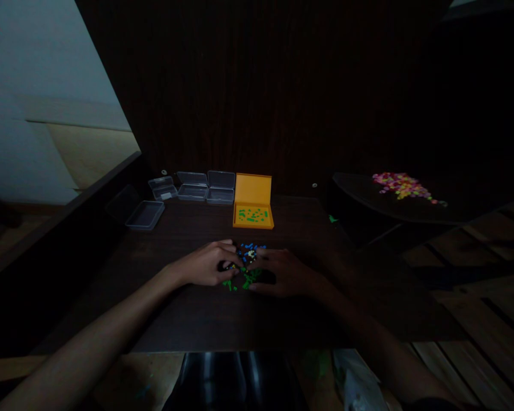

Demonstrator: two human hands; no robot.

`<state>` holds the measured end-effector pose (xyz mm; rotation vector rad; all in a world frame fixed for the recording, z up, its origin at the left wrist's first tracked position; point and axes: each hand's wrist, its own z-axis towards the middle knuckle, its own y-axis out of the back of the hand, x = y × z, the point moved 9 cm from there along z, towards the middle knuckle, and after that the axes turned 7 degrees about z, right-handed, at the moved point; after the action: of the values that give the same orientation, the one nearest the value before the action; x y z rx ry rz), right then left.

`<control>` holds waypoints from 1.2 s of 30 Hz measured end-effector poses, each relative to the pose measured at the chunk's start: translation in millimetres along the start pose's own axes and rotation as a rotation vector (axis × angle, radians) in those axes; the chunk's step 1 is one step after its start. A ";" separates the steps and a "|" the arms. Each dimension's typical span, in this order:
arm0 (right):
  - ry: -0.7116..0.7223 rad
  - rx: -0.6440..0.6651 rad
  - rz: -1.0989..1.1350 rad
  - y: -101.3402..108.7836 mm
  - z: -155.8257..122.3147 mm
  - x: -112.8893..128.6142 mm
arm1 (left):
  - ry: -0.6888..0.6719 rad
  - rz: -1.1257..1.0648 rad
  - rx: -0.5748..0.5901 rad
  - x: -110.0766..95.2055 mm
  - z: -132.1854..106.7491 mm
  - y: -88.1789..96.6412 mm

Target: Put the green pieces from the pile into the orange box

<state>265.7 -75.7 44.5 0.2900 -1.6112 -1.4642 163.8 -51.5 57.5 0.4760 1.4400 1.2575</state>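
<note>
A loose pile of tiny pieces lies on the dark tabletop between my hands: blue bits (pixel 247 246) at the back, pale yellow ones (pixel 251 254) in the middle and green ones (pixel 252 278) nearer me. From the left, my left hand (pixel 209 264) reaches in with bent, parted fingers, its fingertips at the pile's left side. My right hand (pixel 285 273) spreads over the right side, thumb and fingers apart, touching or just above the green pieces. Neither hand visibly holds a piece. Behind the pile, an orange box (pixel 253 226) stands with its lid up and several green pieces inside.
Clear plastic boxes with raised lids stand left of the orange box, including one box (pixel 220 197) beside it and another (pixel 145 216) farther left. On a dark curved surface (pixel 360 197) at right lies a heap of pink and yellow bits (pixel 402 185). A dark panel rises behind.
</note>
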 end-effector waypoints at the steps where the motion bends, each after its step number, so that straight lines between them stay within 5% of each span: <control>1: -0.004 -0.008 -0.008 0.6 0.0 -0.8 | -0.002 -0.002 0.006 0.3 0.3 -1.8; 12: 0.045 -0.008 0.023 -0.1 0.0 2.6 | 0.018 0.015 0.006 5.9 1.0 -9.2; 36: -0.135 -0.053 -0.030 18.1 -3.5 -18.5 | 0.086 -0.014 -0.041 7.4 0.6 4.9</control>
<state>285.6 -60.4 51.7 0.1897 -1.6774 -1.5759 160.4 -43.4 58.4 0.3877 1.4843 1.3070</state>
